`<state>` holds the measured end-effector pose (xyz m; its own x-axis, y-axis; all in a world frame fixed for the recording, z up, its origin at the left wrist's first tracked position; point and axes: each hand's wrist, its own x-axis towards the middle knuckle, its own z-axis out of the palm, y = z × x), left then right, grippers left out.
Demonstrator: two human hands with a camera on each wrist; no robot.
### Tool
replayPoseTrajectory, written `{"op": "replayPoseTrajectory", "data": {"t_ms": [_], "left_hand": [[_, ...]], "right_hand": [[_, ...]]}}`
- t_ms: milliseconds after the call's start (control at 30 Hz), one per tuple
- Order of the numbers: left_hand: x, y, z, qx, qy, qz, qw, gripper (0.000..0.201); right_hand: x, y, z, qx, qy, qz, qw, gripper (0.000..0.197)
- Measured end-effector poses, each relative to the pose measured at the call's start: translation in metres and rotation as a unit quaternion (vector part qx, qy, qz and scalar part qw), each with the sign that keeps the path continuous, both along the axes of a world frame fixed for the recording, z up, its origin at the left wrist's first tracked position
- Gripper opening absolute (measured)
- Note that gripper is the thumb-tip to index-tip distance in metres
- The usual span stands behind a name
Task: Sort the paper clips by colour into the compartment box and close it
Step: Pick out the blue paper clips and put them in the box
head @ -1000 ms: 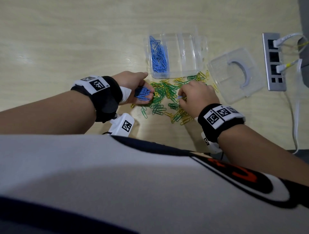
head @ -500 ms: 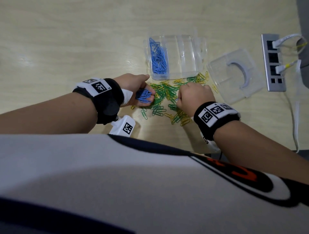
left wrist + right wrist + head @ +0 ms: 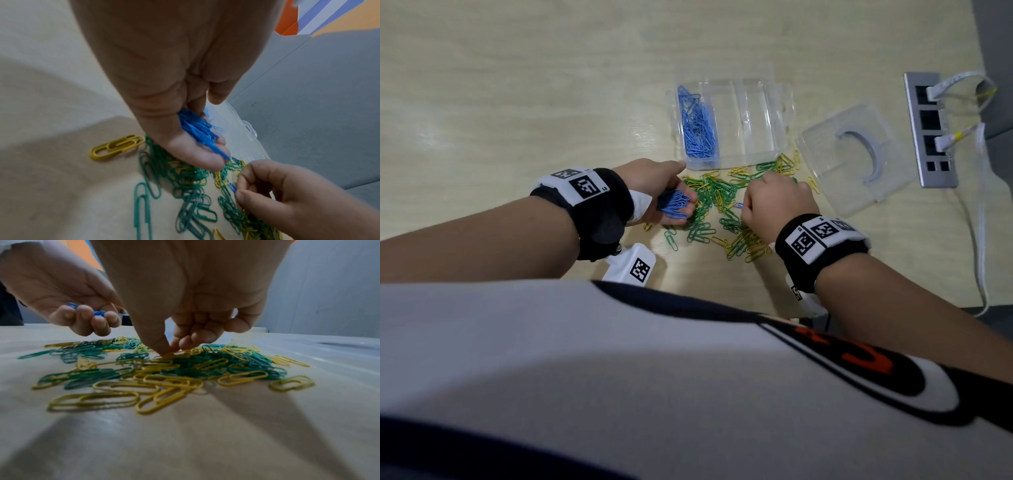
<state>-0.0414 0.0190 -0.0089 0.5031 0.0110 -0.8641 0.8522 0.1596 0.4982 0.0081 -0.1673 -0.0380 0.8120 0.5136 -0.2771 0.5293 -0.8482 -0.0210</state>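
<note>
Progress: blue is the only colour sorted so far. The compartment box (image 3: 729,126) sits open on the tabletop (image 3: 517,102); its left compartment holds a heap of blue clips (image 3: 698,128), while the other compartments look empty. The lid (image 3: 856,157) lies apart, just right of the box. Green and yellow are untouched: a mixed pile of green and yellow clips (image 3: 726,209) lies loose on the tabletop just in front of the box. Judged remaining: last blue strays, then both other colours, then closing.

Left hand (image 3: 657,192): palm up at the pile's left edge, fingers curled around a bundle of blue clips (image 3: 674,205), visible in the left wrist view as well (image 3: 197,129).

Right hand (image 3: 774,205): down on the middle of the pile, thumb and forefinger pinching a single blue clip (image 3: 232,187) that is at pile level among the green and yellow ones. Left palm is near, just to its left.
</note>
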Motion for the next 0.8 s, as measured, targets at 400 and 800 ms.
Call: {"op": "replayPoseTrajectory", "data": {"t_ms": [400, 800], "left_hand": [[-0.002, -0.005, -0.004, 0.007, 0.000, -0.007, 1.000, 0.055], [-0.004, -0.015, 0.001, -0.009, 0.022, 0.030, 0.999, 0.019]], "right_hand": [[-0.002, 0.006, 0.005, -0.014, 0.023, 0.005, 1.000, 0.026], [-0.027, 0.028, 0.035, 0.208, 0.080, 0.000, 0.975, 0.012]]}}
